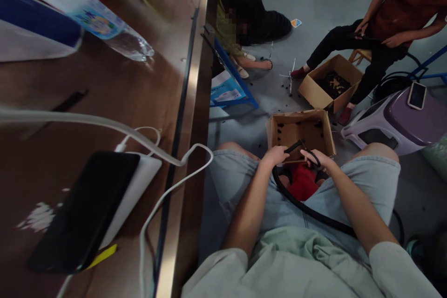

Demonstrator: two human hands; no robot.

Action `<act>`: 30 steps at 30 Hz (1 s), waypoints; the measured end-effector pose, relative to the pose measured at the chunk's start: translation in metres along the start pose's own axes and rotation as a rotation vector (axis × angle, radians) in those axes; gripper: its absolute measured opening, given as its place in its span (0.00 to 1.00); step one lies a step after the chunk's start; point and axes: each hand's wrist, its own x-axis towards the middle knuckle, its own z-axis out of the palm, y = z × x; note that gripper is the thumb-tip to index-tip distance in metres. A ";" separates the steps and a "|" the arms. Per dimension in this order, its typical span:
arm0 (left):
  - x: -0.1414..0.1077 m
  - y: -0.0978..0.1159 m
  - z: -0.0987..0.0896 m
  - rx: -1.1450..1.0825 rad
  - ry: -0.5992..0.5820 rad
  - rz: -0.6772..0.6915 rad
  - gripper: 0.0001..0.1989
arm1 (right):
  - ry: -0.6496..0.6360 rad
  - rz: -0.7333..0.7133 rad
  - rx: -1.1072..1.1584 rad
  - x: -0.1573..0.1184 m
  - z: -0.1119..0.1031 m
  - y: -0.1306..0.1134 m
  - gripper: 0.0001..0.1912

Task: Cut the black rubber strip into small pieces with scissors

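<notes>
My left hand (275, 155) is closed around a black rubber hose (295, 201), close to the hose's end. From there the hose loops down across my lap and passes under my right forearm. Black-handled scissors (313, 157) are in my right hand (318, 159), fingers through the handles, with the blades near the hose end. Both hands are above the near edge of a cardboard box (297, 123), which stands on the floor between my knees. Several small black pieces (280, 131) lie inside it. A red item (303, 184) shows below the hands.
At left is a wooden table (164, 98) with a phone (87, 209), white cables and a plastic bottle (115, 32). A purple stool (415, 116) carrying another phone stands at right. Ahead, a seated person has another box (331, 81); a second person crouches beyond the table.
</notes>
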 end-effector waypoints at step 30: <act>0.012 0.015 0.022 0.093 -0.026 -0.126 0.18 | 0.040 0.336 0.061 0.013 0.028 0.018 0.43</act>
